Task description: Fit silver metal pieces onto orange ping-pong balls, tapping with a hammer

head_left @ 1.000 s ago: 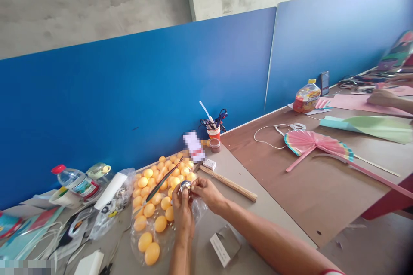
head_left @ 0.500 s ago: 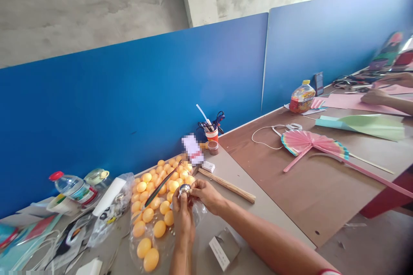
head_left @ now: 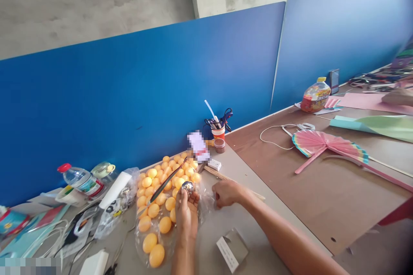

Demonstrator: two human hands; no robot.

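My left hand (head_left: 186, 210) is raised over a clear bag of orange table-tennis balls (head_left: 159, 206), its fingers closed round a small shiny silver ball (head_left: 187, 187). My right hand (head_left: 226, 193) rests a short way to the right of it on the grey table (head_left: 206, 240), fingers curled in a loose fist; whether it holds anything is hidden. A dark thin strip (head_left: 167, 181) lies across the orange balls. A wooden stick (head_left: 222, 176) lies just behind my right hand.
A small grey open box (head_left: 232, 249) sits near my forearm. A water bottle (head_left: 82, 180), a white tube (head_left: 115, 189) and cables lie left. A pen cup (head_left: 218, 131) stands by the blue partition. A pink paper fan (head_left: 318, 146) lies right; another person's hand (head_left: 398, 96) far right.
My right hand has let go of the silver ball and moved right, down to the table. My left hand still holds the ball. The view shifted slightly.
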